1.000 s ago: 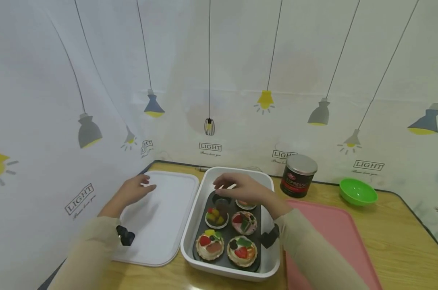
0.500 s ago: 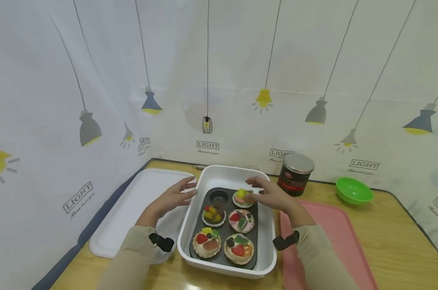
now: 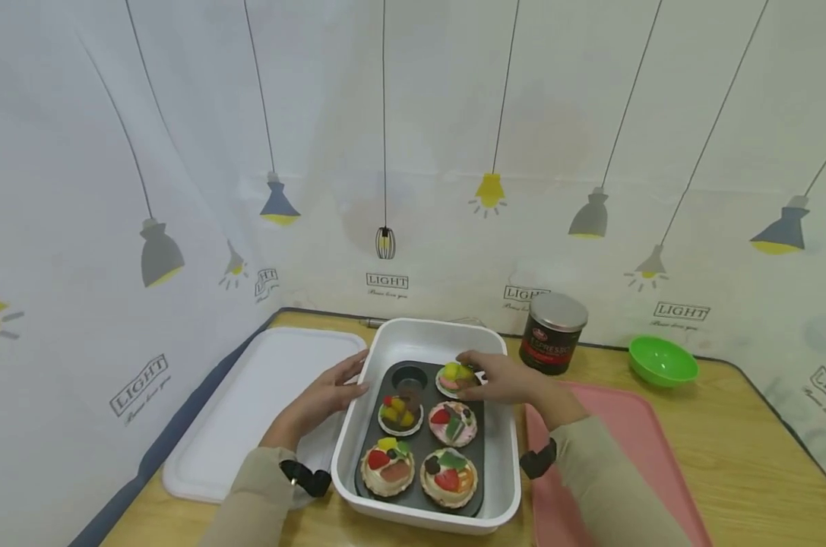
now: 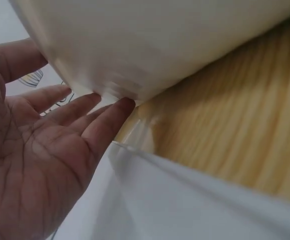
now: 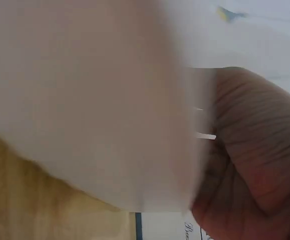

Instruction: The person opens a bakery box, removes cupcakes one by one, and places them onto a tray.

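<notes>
A backdrop (image 3: pixel 440 144) printed with lamps rises behind the wooden table (image 3: pixel 748 441). From where I stand, a pink tray (image 3: pixel 618 406) lies to the person's right and a white tray (image 3: pixel 248 403) to their left. Between them sits a white dish (image 3: pixel 413 515), and inside it a dark muffin pan (image 3: pixel 419 442) with five fruit tarts seated in its cups; the back-left cup (image 3: pixel 409 377) shows its dark floor. An espresso tin (image 3: pixel 555 343) and a green bowl (image 3: pixel 663 362) stand at the back right.

The left hand (image 3: pixel 329 393) has its fingers extended, tips touching the dish's outer left wall. I'd call that a good brace; gentle, even pressure should stop the dish sliding. The right hand (image 3: pixel 504 378) has thumb and finger either side of the back-right tart (image 3: pixel 454 377), which sits in its cup. Whether they are clamped on it I can't tell; the dish wall hides the fingertips in the right wrist view. Handling it well, I'd say, means taking it low by the pale liner, away from the toppings, and keeping it level.
</notes>
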A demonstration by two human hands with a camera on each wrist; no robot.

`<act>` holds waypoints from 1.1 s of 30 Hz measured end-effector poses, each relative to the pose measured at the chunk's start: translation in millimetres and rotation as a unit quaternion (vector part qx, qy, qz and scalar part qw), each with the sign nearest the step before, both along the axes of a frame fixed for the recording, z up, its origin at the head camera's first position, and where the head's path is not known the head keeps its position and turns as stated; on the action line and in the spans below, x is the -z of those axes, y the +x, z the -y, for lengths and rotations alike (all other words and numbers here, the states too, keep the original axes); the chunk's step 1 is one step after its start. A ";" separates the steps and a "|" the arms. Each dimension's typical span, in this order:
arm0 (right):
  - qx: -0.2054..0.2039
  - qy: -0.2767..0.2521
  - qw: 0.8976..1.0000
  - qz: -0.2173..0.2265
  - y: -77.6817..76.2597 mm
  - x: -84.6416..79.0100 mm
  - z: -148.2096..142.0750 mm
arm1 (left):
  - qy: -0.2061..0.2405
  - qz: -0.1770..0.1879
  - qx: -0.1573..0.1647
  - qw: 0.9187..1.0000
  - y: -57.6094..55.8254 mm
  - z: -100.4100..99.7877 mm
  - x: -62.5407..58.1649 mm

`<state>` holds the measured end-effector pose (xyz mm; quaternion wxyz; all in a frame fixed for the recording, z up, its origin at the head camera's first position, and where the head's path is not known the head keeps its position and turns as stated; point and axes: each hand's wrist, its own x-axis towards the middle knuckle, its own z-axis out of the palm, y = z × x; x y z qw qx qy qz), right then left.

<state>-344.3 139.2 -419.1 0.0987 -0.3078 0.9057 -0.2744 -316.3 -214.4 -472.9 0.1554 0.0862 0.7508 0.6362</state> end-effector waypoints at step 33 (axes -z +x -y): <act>0.029 -0.115 0.974 -0.195 8.3 24.0 4.4 | 0.059 0.004 0.021 0.998 -1.9 0.3 3.2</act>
